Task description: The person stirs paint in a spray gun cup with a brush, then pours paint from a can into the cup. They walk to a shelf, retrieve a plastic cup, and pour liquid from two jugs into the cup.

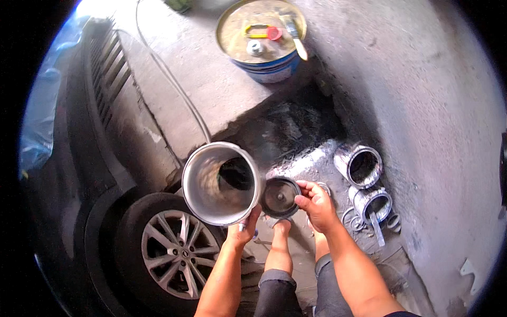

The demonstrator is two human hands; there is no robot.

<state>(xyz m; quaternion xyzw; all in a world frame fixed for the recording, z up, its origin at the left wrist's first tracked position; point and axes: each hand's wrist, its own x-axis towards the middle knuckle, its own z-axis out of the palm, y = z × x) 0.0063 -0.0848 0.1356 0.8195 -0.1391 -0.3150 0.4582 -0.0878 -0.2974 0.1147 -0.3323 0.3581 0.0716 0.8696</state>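
Clasping metal pot (207, 186) — left fingers (255, 213) curled, pinching dark lid (279, 197) — right fingers (306, 185) nearly closed

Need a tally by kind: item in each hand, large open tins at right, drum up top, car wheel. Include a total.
Metal pot, in left hand: 1
Dark-rimmed disc, in right hand: 1
Large open tins: 2
Drum: 1
Car wheel: 1
Total: 6
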